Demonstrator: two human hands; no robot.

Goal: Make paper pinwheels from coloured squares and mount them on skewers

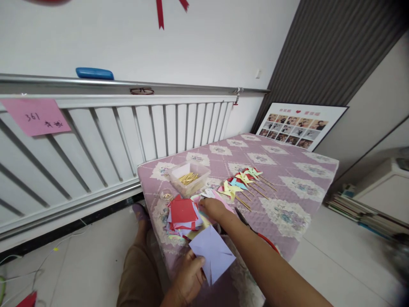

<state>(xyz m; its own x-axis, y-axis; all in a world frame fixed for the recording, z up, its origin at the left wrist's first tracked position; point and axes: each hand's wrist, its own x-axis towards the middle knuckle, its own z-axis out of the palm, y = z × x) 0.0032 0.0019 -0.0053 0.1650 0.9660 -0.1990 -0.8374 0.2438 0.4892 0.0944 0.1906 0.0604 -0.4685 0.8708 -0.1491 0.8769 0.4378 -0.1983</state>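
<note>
Flanking the right hand (213, 209): stacked papers (183, 211), pinwheels (231, 190), red-handled tool (262, 236).

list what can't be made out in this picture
All in the head view:
Some fingers of the left hand: behind the purple paper.
Part of the red-handled tool: behind the right forearm.
Whether the right hand grips anything: masked by its fingers.
Red ribbons: cut off by the top edge.
Small round container: contents too small.

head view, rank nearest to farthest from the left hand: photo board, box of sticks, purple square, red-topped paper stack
1. Purple square: in the left hand
2. Red-topped paper stack: directly ahead
3. Box of sticks: beyond the stack
4. Photo board: far back right
</note>
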